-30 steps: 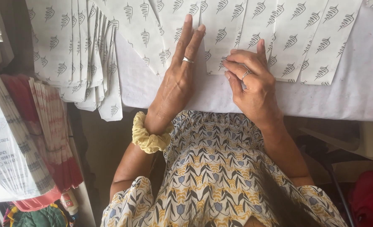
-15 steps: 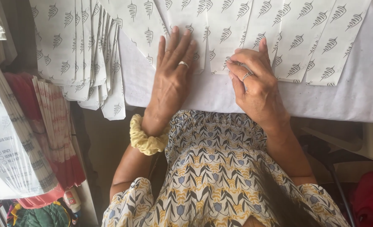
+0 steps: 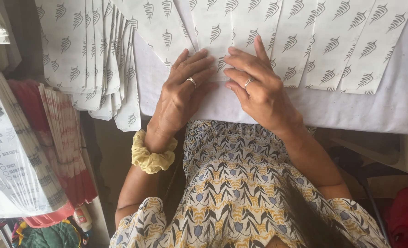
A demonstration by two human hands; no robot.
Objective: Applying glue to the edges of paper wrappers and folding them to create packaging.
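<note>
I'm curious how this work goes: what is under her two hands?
Under the left hand and right hand lies a white paper sheet with leaf prints, resting on a white table cover. The part beneath the palms is hidden.

I'm counting two hands (image 3: 185,94) (image 3: 259,89), two rings (image 3: 192,82) (image 3: 248,82), one yellow scrunchie (image 3: 152,154), and roughly five printed paper sheets (image 3: 300,41) lying across the upper right.

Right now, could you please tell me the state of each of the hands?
Left hand: open, lying flat on a white leaf-print paper sheet, holding nothing.
Right hand: open, fingers loosely curled, fingertips pressing the same sheet, holding nothing.
</note>
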